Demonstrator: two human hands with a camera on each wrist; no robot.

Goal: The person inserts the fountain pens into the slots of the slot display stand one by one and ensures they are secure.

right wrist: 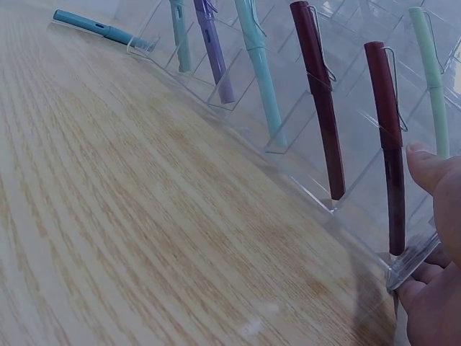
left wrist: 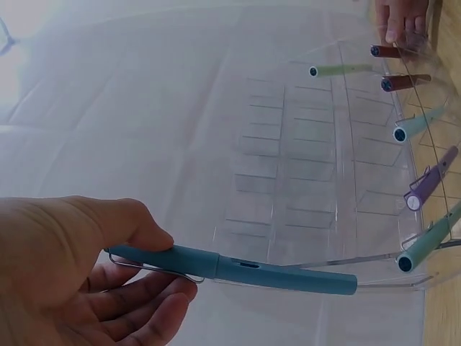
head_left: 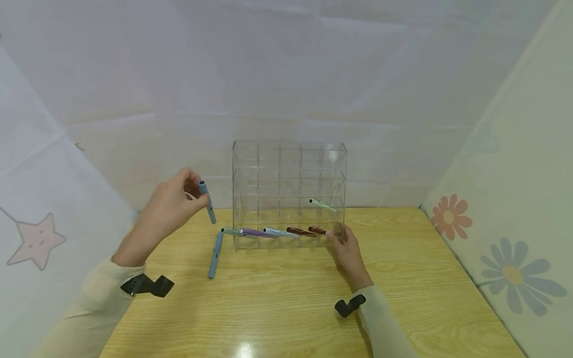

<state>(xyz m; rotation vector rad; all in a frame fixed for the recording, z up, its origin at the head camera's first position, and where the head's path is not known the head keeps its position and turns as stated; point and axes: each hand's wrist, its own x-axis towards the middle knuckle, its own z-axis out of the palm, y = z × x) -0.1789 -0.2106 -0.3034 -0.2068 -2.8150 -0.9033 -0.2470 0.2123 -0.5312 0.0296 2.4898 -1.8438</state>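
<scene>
My left hand [head_left: 165, 211] pinches a blue pen [left wrist: 288, 277] between thumb and fingers, in the air left of a clear pen rack [head_left: 234, 194]. In the head view the pen slants, its upper end toward the hand. My right hand [head_left: 350, 254] grips the rack's lower right corner, thumb in front. Along the bottom row stand a green pen [head_left: 230, 231], a purple pen [head_left: 257, 232], a light blue pen [head_left: 277, 232] and two dark red pens [right wrist: 317, 94]. One row up, at the right, leans a light green pen [head_left: 321, 204].
A second blue pen [head_left: 215, 256] lies on the wooden table [head_left: 277, 298], just left of the rack's front corner. White cloth [head_left: 286, 74] hangs behind the rack, with printed cloth panels on both sides.
</scene>
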